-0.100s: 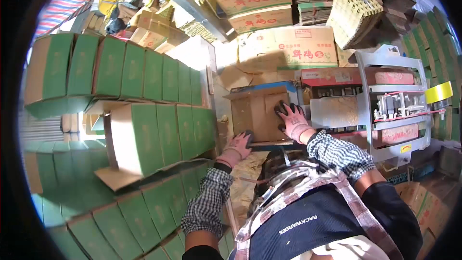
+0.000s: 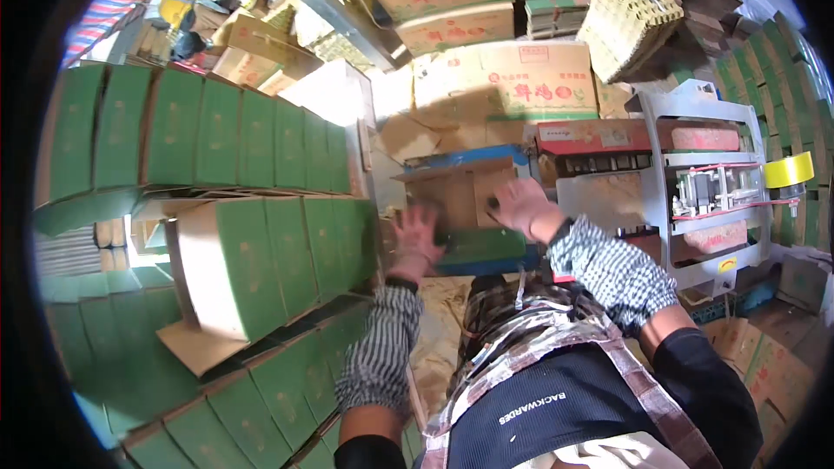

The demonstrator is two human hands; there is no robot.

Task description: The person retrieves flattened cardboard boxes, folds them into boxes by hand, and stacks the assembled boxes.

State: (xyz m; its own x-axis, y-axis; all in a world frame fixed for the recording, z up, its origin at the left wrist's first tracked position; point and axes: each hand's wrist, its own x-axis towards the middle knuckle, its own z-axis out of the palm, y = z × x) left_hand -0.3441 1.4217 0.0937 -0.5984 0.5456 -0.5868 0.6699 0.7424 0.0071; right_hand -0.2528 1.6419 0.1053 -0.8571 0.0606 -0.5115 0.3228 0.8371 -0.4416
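A brown carton (image 2: 459, 194) with its flaps up sits on a blue and green stand (image 2: 486, 247) in front of me. My right hand (image 2: 519, 204), in a pink glove, lies flat on the carton's right flap with its fingers spread. My left hand (image 2: 415, 239), also gloved, hovers just left of the carton with fingers apart and nothing in it; it is blurred. Both sleeves are checked.
Stacks of green cartons (image 2: 261, 252) fill the left side, close to my left arm. A grey tape-sealing machine (image 2: 704, 191) with a yellow tape roll (image 2: 789, 169) stands at the right. Printed brown boxes (image 2: 512, 78) and egg trays (image 2: 630, 17) are piled behind.
My left hand has risen toward the carton's left side. My right hand has shifted slightly up and left on the flap.
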